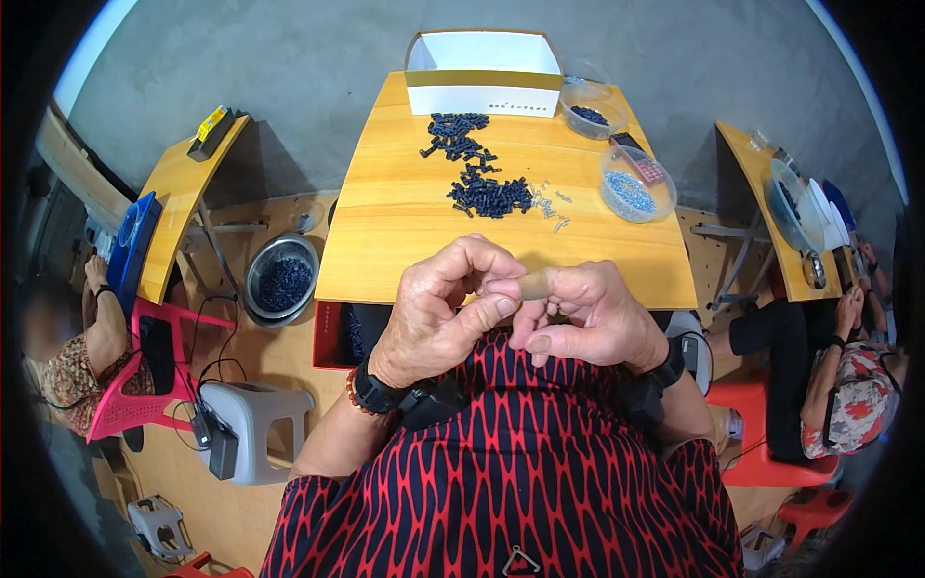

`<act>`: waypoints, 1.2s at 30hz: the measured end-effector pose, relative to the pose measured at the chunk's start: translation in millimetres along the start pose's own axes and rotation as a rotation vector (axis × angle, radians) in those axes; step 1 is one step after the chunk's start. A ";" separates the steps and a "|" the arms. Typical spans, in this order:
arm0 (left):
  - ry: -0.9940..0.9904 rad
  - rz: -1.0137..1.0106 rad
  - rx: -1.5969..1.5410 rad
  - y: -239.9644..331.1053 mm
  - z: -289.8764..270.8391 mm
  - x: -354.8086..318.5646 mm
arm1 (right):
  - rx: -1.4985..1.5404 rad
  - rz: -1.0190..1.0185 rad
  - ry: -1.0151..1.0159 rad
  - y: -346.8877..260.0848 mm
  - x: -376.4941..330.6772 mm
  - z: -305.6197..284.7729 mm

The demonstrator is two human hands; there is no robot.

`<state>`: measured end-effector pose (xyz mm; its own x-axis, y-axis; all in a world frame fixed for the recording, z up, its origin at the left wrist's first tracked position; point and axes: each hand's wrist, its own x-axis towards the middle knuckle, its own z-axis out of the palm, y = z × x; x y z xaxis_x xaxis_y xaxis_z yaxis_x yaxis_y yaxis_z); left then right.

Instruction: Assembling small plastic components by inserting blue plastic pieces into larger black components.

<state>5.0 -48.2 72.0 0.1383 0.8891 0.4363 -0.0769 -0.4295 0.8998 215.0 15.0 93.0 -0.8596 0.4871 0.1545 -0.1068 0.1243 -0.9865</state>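
Observation:
My left hand point(445, 306) and my right hand point(588, 313) meet in front of my chest, just off the table's near edge. Both have their fingers pinched together, and whatever they hold is hidden or too small to make out. A tan wrap point(533, 283) circles a finger of the right hand. Beyond the hands, a pile of small dark tubular pieces point(489, 196) lies on the wooden table point(385, 231). Several thin clear or silvery pieces point(551, 209) are scattered at its right side. More dark pieces point(455, 135) spread farther back.
A white box with a gold band point(482, 101) stands at the table's back. A clear bowl of small bluish pieces point(631, 193) and another bowl with dark pieces point(588, 116) are at right. A metal basin point(279, 279) sits lower left. Other people work at both side tables.

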 end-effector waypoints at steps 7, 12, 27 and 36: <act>0.018 0.106 0.009 2.1 -1.0 0.9 | -0.208 -0.153 0.037 5.4 3.9 4.7; -0.004 0.118 -0.012 4.0 -2.5 -0.1 | -0.399 -0.239 0.034 10.3 3.7 -1.0; -0.071 -0.155 -0.244 4.9 -8.5 -5.9 | -1.292 -0.503 0.064 -18.1 -0.2 5.3; -0.108 -0.082 -0.276 5.0 -6.3 -1.9 | -1.508 -0.644 0.032 -18.1 -0.4 -9.7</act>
<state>-1.9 -51.0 75.6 0.2580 0.8906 0.3745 -0.3245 -0.2852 0.9019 222.2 20.9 111.3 -0.8570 0.0385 0.5139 0.1494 0.9730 0.1762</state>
